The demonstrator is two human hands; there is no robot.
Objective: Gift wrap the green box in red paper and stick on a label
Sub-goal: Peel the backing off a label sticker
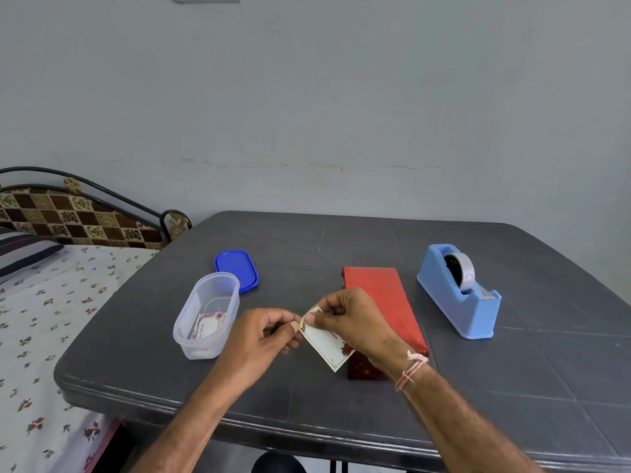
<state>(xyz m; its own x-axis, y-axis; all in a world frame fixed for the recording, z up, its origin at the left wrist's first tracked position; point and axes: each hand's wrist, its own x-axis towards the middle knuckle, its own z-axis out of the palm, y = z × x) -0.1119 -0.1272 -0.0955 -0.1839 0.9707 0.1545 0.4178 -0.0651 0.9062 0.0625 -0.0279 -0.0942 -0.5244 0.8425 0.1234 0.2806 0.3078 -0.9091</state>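
Observation:
The box wrapped in red paper (386, 298) lies on the dark table (512, 370), its long side running away from me. Just above the table, left of the box's near end, I hold a white label (324, 343) with floral corners. My right hand (348, 319) pinches the label's upper edge. My left hand (269, 332) pinches its top left corner, where a small flap is lifted. Both hands touch the label; the right wrist covers part of the box.
A clear plastic tub (208, 315) holding more labels stands to the left, its blue lid (236, 269) behind it. A light blue tape dispenser (457, 291) sits right of the box. A bed (44, 302) adjoins the table's left side.

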